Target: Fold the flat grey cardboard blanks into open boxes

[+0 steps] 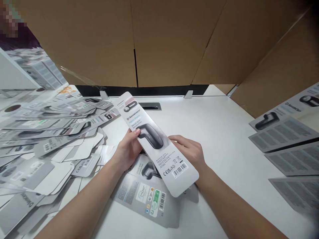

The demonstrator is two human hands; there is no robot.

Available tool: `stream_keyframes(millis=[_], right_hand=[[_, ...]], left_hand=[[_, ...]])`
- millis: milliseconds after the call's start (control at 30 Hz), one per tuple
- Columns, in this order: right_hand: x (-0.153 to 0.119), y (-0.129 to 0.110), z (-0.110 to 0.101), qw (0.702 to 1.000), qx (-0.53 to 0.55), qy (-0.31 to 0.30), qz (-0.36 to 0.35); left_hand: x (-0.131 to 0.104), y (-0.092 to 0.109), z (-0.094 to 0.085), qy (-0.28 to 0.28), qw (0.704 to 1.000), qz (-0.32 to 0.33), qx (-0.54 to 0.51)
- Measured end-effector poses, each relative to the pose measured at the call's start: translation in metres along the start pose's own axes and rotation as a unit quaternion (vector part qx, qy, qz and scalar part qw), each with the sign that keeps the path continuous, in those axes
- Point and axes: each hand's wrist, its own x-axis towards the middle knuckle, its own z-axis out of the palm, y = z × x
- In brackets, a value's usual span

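A flat fabric shaver carton [149, 136], grey and white with a dark shaver printed on it, is tilted in front of me. My left hand [131, 147] grips its left edge, thumb on the front face and fingers behind. At the opposite edge, my right hand [190, 151] is closed against the carton, its fingertips partly hidden behind it. Beneath both hands another carton [132, 199] lies on the white table [219, 132], its barcode and coloured labels facing up and its upper part covered.
A large heap of flat cartons [50, 132] spreads over the left side. Folded boxes [286, 139] stand at the right edge. Tall brown cardboard [161, 43] walls off the back, with a cable slot [151, 106] before it. Part of another person [17, 36] shows at upper left.
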Motion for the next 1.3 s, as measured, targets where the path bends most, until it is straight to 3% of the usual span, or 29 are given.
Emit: stream_keyframes(millis=[133, 333, 500, 600, 733, 833, 933, 1067, 1167, 1300], right_hand=[[0.000, -0.002, -0.001, 0.999, 0.033, 0.025, 0.017], [-0.005, 0.000, 0.003, 0.998, 0.039, 0.033, 0.043], [-0.009, 0.005, 0.010, 0.996, 0.050, 0.076, 0.025], [-0.006, 0.004, 0.011, 0.989, 0.080, 0.077, 0.095], [0.002, 0.003, 0.010, 0.957, 0.150, 0.062, 0.239], [0.005, 0.003, 0.010, 0.923, 0.237, -0.009, 0.305], [0.005, 0.002, 0.013, 0.875, 0.324, -0.067, 0.353], [0.006, 0.002, 0.015, 0.826, 0.378, -0.064, 0.412], [0.008, 0.005, 0.014, 0.827, 0.370, -0.008, 0.424], [0.008, 0.007, 0.013, 0.846, 0.354, 0.025, 0.397]], left_hand=[[-0.002, 0.001, 0.002, -0.038, 0.999, -0.019, -0.008], [-0.004, -0.008, -0.007, -0.016, 0.999, -0.033, -0.006], [-0.003, -0.014, -0.010, 0.006, 1.000, -0.022, 0.020], [-0.001, -0.014, -0.017, 0.026, 1.000, 0.008, 0.004], [0.002, -0.014, -0.033, 0.019, 0.998, 0.021, -0.048], [0.002, -0.016, -0.039, 0.003, 0.998, 0.021, -0.057], [0.001, -0.015, -0.034, 0.008, 0.998, 0.035, -0.044], [-0.001, -0.008, -0.017, -0.004, 0.999, 0.034, -0.021], [-0.001, -0.004, -0.011, -0.002, 0.999, 0.018, -0.026], [0.003, -0.006, -0.018, 0.066, 0.997, -0.014, -0.044]])
